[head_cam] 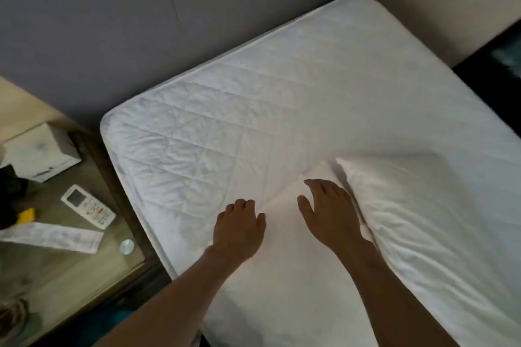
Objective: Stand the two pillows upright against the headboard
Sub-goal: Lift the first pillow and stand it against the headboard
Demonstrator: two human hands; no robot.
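Left of the bed (253, 98), a bedside surface (84, 256) carries a white box (42, 149), a remote (88, 206) and a paper slip (50, 236). On the bed, the left hand (239, 229) rests with fingers curled at the near pillow's (287, 276) left edge; the right hand (331, 213) lies open and flat on it. Right of that, the second pillow (428, 220) lies flat, well apart from the grey headboard (98, 22)

Both hands, left (239, 229) and right (329, 214), rest on flat pillow (296, 276)
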